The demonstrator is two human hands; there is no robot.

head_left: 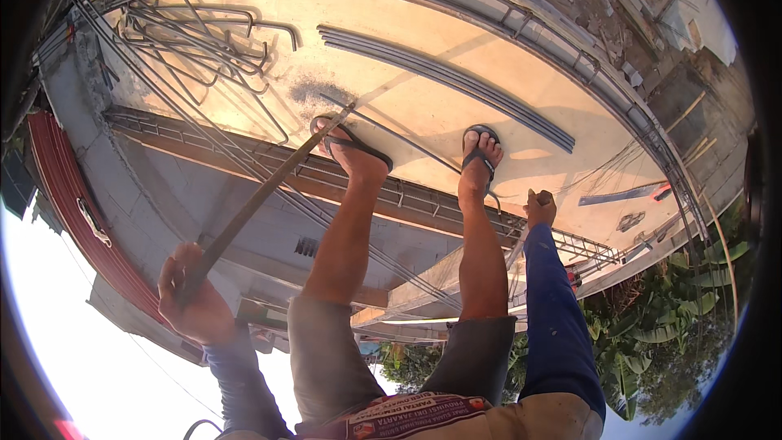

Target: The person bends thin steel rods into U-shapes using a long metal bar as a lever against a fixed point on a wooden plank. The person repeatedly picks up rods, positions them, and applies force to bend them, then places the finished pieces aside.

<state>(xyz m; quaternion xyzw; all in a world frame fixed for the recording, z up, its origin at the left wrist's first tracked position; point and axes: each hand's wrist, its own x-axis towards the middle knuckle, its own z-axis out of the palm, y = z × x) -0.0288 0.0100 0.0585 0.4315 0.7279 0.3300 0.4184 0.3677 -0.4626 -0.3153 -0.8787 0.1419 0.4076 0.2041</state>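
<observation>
- A worker's left hand [194, 297] is wrapped around the near end of a long, straight steel bar [269, 189], dull grey and rough, whose far tip reaches the pale plywood deck [423, 106] beside the left foot.
- The right hand [539, 208], at the end of a blue sleeve, is clenched in a fist; whether it grips a thin rod cannot be told.
- Both feet, in dark flip-flops [481, 155], stand on the smooth, sunlit deck.
- A bundle of straight ribbed rebar [444, 81] lies across the deck, well apart from the feet.
- A tangle of bent, hooked rebar pieces [204, 45] sits at the deck's far left.
- A tied rebar cage [269, 167], a long ladder-like run of stirrups, borders the deck's near edge.
</observation>
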